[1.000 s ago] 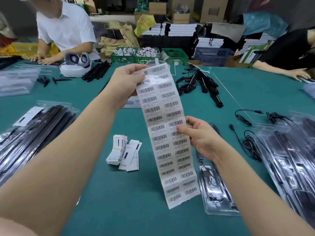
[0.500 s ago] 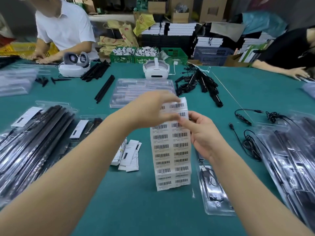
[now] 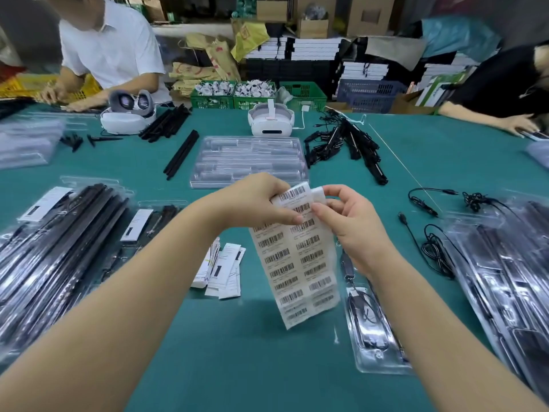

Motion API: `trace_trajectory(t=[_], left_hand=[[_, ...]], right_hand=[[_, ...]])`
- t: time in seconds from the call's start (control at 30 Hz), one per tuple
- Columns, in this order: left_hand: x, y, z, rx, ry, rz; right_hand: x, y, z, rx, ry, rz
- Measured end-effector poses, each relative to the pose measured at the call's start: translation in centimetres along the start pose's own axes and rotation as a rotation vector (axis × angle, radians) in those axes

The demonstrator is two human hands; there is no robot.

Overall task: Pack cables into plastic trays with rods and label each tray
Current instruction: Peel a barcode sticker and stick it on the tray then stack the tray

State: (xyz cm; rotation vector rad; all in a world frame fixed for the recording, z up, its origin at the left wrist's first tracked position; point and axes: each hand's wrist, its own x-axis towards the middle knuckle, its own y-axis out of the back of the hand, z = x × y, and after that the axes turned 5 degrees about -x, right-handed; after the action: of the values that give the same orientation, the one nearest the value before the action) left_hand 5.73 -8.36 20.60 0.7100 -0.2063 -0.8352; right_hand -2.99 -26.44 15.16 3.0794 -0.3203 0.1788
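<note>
Both my hands hold a white sheet of barcode labels [image 3: 300,263] above the green table [image 3: 252,361]. My left hand [image 3: 255,203] pinches its folded top from the left. My right hand [image 3: 350,224] grips the top right edge, thumb and finger on the sheet. The sheet hangs down towards me. Under my right forearm lies a clear plastic tray [image 3: 374,331] holding a black cable. A stack of empty clear trays [image 3: 249,162] sits behind my hands. Filled trays with black rods [image 3: 56,254] are piled at the left.
More filled trays [image 3: 505,269] lie at the right, with loose black cables [image 3: 433,248] beside them. Small white cards [image 3: 222,269] sit left of the sheet. Loose rods [image 3: 181,154], two headsets [image 3: 271,121] and two other people's arms are at the far side.
My left hand came down from high up to meet my right hand, folding the top of the label sheet over. The sheet now hangs shorter and lower.
</note>
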Motion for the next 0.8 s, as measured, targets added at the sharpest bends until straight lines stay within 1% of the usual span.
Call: trace_trajectory(t=[0.1, 0.17, 0.23, 0.33, 0.4, 0.47, 0.5, 0.53, 0.57, 0.6, 0.63, 0.67, 0.7, 0.73, 0.77, 0.8], left_hand=[[-0.4, 0.0, 0.2, -0.038, 0.002, -0.107], [-0.6, 0.0, 0.2, -0.11, 0.012, -0.157], [-0.6, 0.0, 0.0, -0.144, 0.017, -0.142], [-0.3, 0.1, -0.2, 0.002, 0.021, -0.021], [-0.1, 0.2, 0.1, 0.106, 0.026, 0.049], [0.0, 0.2, 0.5, 0.23, 0.046, 0.117], [0.0, 0.1, 0.8, 0.336, 0.056, 0.189], [-0.1, 0.1, 1.0, 0.47, 0.043, 0.313], [-0.3, 0.0, 1.1, 0.599, -0.021, 0.486], [-0.4, -0.2, 1.1, 0.69, -0.133, 0.659], [-0.5, -0.5, 0.9, 0.739, -0.255, 0.771], [-0.5, -1.1, 0.5, 0.771, -0.367, 0.824], [-0.5, -2.1, -0.1, 0.814, -0.438, 0.831], [-0.4, -3.5, -0.9, 0.873, -0.461, 0.805], [-0.3, -5.1, -1.7, 0.935, -0.441, 0.747], [-0.3, -6.8, -2.6, 0.989, -0.392, 0.649]], right_hand=[[0.0, 0.0, 0.0, -0.041, -0.004, -0.014], [0.1, -0.1, 0.0, -0.057, 0.001, -0.015], [0.1, -0.1, 0.0, -0.057, 0.01, -0.023], [0.1, 0.0, -0.2, -0.046, 0.031, -0.052], [0.2, 0.1, -0.1, -0.097, 0.098, -0.023], [0.3, 0.3, 0.2, -0.191, 0.172, 0.078], [0.5, 0.5, 0.4, -0.273, 0.2, 0.173], [0.8, 0.9, 0.7, -0.349, 0.204, 0.28], [1.0, 1.3, 1.1, -0.371, 0.166, 0.364], [1.2, 1.5, 1.3, -0.307, 0.066, 0.399], [1.4, 1.5, 1.5, -0.178, -0.084, 0.372], [1.5, 1.5, 1.9, -0.04, -0.242, 0.309], [1.4, 1.4, 2.3, 0.05, -0.352, 0.259], [1.2, 1.2, 2.7, 0.066, -0.405, 0.24], [1.1, 1.0, 3.5, -0.016, -0.399, 0.245], [0.8, 1.1, 4.4, -0.191, -0.343, 0.266]])
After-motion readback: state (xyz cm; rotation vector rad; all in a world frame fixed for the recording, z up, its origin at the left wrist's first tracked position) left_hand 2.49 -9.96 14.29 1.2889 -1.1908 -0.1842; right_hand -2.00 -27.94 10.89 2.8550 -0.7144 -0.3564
